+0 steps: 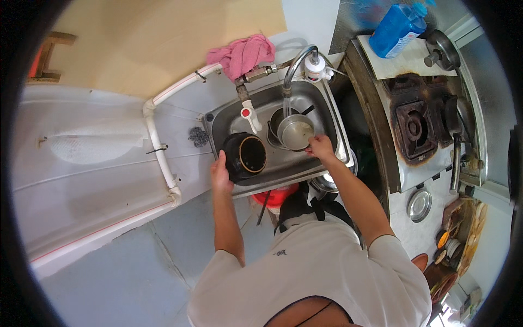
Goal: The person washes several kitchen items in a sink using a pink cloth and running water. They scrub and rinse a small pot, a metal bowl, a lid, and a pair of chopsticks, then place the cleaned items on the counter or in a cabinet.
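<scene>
My left hand (pixel 222 173) grips the near left side of a dark glazed pot (pixel 245 158), which is tilted over the left part of the steel sink (pixel 261 184). With my right hand (pixel 320 147) I pinch the rim or handle of a small metal pan (pixel 296 132); which of the two is hidden by my fingers. Water falls from the curved faucet (pixel 291 73) toward this pan, which holds some water. Partly beneath it sits another metal pot (pixel 278 118), with a dark handle pointing right in the basin.
A white valve (pixel 250 116) juts over the sink. A pink cloth (pixel 245 55) hangs on the pipes, and a steel scrubber (pixel 198 136) lies left of the sink. To the right stand a stained gas stove (pixel 414 128) and a blue detergent bottle (pixel 396 30).
</scene>
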The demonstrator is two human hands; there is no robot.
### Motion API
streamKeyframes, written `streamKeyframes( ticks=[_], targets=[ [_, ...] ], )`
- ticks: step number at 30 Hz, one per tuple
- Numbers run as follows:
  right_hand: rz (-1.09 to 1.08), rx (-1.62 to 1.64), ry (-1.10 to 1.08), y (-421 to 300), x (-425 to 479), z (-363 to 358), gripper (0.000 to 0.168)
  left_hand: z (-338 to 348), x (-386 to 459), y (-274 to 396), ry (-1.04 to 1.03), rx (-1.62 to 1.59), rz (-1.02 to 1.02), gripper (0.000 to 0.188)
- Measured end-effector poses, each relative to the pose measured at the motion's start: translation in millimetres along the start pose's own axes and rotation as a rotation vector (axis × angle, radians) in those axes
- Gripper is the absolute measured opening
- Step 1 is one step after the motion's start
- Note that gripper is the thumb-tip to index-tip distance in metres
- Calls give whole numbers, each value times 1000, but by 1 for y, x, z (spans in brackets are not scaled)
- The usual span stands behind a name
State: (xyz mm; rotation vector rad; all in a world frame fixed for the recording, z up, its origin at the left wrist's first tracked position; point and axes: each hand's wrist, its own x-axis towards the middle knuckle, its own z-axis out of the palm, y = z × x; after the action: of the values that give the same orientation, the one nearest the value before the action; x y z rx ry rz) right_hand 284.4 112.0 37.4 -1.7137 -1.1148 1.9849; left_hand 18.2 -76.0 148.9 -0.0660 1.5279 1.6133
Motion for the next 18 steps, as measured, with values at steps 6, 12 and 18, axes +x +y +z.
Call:
streamKeyframes(
  ticks=[6, 12, 18],
  targets=[
    [16, -99, -67, -8, 21, 22, 19, 75, 4, -15, -186, -156, -126, 40],
    [73, -70, -117, 11, 0, -20, 23, 152, 56, -65, -222, -498, -240, 24],
    [-130, 12, -95, -13, -28, -36, 22, 178, 70, -74, -318, -767, -253, 20]
  ],
)
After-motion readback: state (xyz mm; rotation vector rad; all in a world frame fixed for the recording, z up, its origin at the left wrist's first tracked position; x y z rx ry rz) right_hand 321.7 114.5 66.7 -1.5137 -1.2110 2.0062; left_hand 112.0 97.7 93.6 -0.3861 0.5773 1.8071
